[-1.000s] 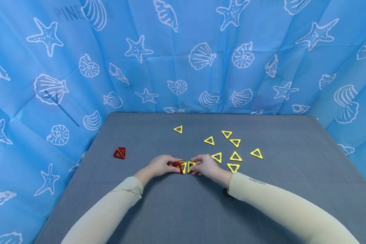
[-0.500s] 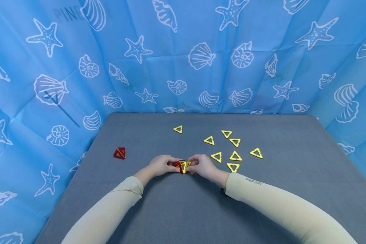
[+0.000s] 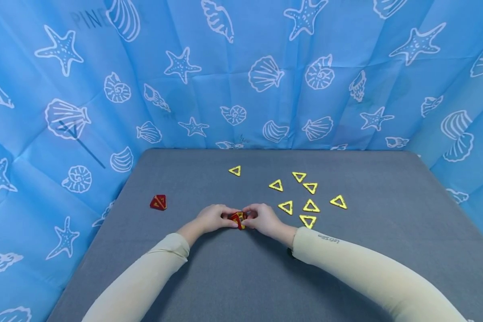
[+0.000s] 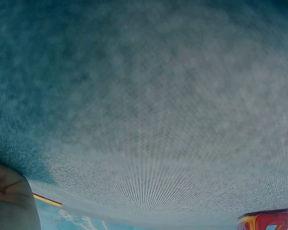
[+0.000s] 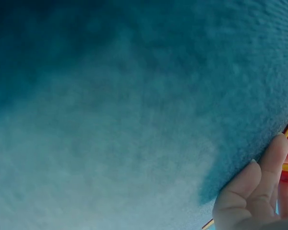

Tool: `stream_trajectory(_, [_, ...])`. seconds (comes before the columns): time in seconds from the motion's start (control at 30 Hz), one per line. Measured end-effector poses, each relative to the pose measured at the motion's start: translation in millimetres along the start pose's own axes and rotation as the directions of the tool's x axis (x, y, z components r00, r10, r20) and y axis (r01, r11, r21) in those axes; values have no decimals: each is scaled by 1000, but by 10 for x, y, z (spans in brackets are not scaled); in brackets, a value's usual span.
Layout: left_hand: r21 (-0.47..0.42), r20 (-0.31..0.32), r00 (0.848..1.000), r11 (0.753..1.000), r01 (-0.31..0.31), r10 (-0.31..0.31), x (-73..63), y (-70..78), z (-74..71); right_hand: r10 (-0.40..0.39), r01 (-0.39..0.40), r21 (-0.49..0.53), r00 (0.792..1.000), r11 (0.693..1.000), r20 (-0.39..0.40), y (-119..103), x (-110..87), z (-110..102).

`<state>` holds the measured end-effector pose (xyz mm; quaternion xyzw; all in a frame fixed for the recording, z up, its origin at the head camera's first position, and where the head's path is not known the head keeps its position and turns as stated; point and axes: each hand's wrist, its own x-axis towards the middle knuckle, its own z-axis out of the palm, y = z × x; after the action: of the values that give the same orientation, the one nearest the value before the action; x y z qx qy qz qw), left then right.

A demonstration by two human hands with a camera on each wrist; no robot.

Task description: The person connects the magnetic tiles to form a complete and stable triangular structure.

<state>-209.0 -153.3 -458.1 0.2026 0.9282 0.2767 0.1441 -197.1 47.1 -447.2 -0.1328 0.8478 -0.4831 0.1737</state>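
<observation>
Red-and-yellow triangle build held from both sides

It's mid-table, left hand gripping one side, right hand pinching the other, so fingers hide a good chunk. Seven loose yellow triangles lie scattered past the right hand, the closest ones near its sleeve. One more yellow triangle is farther back, and a red pyramid sits off left, well apart.

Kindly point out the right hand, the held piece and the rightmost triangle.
Right hand (image 3: 264, 219): head view, back of the hand.
Held piece (image 3: 238, 218): head view, its visible middle.
Rightmost triangle (image 3: 338, 205): head view, its lower bar.
</observation>
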Motion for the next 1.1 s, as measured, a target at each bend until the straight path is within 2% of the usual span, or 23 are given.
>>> stream_trajectory(0.37, [1,0,1000,1000,9,-9,12,-21,14,-37,37,-56,999,998,11,-5,23,26])
stream_trajectory(0.7, [-2,-2,1000,1000,28,-28,15,-3,10,1,7,-105,996,994,84,-16,64,-56])
stream_trajectory(0.97, [-151,-75,997,988,15,-27,-6,-64,8,34,-31,-145,999,989,15,-34,54,-29])
stream_trajectory(1.1, [-127,-87,996,992,19,-30,-67,-30,22,40,-38,-165,999,986,9,-34,49,-25])
